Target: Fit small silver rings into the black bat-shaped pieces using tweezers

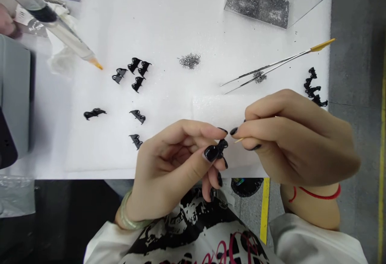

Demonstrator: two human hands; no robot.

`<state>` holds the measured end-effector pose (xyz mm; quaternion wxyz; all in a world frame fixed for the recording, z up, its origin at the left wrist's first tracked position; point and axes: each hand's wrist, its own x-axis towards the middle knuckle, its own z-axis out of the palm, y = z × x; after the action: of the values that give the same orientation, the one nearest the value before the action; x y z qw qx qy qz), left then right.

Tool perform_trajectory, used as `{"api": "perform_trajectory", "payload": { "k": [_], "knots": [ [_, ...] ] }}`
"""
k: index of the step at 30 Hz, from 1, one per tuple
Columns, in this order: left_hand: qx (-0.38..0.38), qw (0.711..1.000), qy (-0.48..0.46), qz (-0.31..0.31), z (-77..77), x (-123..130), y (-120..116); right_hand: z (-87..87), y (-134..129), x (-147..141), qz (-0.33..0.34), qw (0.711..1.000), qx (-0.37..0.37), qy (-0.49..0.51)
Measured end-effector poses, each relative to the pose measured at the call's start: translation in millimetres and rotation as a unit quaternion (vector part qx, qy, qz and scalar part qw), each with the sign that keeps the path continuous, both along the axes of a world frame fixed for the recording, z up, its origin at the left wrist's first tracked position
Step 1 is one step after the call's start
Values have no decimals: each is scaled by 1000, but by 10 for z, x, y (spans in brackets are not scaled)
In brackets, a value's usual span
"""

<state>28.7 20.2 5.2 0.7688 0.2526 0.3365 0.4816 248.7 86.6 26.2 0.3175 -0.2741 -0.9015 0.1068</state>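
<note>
Between thumb and fingers, my left hand [177, 159] pinches a small black part [222, 146] with a rounded loop at its top; the fingers hide much of it. A thin wooden toothpick [239, 140] sits in the closed fingertips of my right hand [289, 139], its pale tip pointing left toward the black part, with a small gap between them. Beyond my right hand lie slim metal tweezers [268, 67] with a yellow end, resting across a small pile of tiny metal pieces [259, 76].
Similar black parts [138, 84] lie in groups on the white foam sheet [163, 23], several more [313, 87] at its right edge. A larger metal pile [189, 60] is mid-sheet. A clear box [256, 7] stands at the back; a syringe [69, 35] slants in from the left.
</note>
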Motion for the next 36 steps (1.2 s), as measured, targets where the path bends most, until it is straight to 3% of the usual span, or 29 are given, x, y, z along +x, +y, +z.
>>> {"api": "perform_trajectory", "payload": {
  "k": [3,8,12,17,21,24,29,32,36],
  "knots": [
    [4,1000,-8,-4,-11,-6,-2,2,25,3,0,1000,0,-11],
    [36,999,-4,3,-48,20,-34,-69,57,-41,-65,996,47,36],
    [54,999,-6,-1,-74,46,-52,-130,108,20,-122,991,47,-32],
    [48,999,-24,-5,-69,51,-30,-116,135,135,-249,967,-20,-52],
    [31,997,-61,16,-54,64,3,-34,142,204,-374,920,-116,-18],
    [38,996,-72,25,-53,80,15,-27,215,230,-409,894,-182,5],
    [61,995,-69,38,-63,104,5,-60,356,111,-365,905,-191,105],
    [68,995,-66,44,-54,110,4,-20,369,-50,-269,939,-187,109],
    [63,995,-57,47,-26,109,20,36,362,-233,-137,974,-175,32]
  ]
}}
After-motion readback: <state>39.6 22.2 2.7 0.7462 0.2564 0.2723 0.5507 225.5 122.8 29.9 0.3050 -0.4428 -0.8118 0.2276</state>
